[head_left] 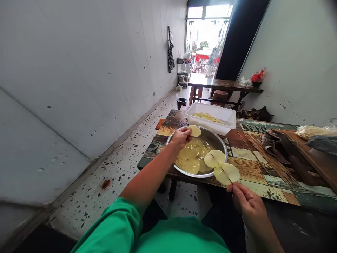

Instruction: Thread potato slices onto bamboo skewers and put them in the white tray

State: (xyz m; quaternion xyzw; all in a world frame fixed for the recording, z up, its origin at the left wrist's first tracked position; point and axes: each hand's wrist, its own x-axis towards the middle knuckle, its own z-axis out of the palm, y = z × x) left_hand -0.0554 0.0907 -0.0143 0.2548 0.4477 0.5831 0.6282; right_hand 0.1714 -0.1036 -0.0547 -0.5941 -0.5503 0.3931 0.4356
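Note:
My left hand (181, 137) pinches a thin potato slice (195, 131) over the far side of a metal basin (223, 162). My right hand (248, 201) is closed round the near end of a thin skewer (230, 181). Two pale slices (214, 158) are threaded on the skewer, close to my right hand. Its far part reaches across the basin toward the slice in my left hand; whether it touches that slice I cannot tell. Many wet potato slices (190, 165) lie in liquid in the basin.
Behind the basin stands a white plastic tub (210, 123) with more slices. To the right lie loose skewers (271, 158), a crumpled cloth (271, 140), a cleaver-like dark blade (286, 149) and a wooden board (308, 151). A second table (218, 83) stands farther back.

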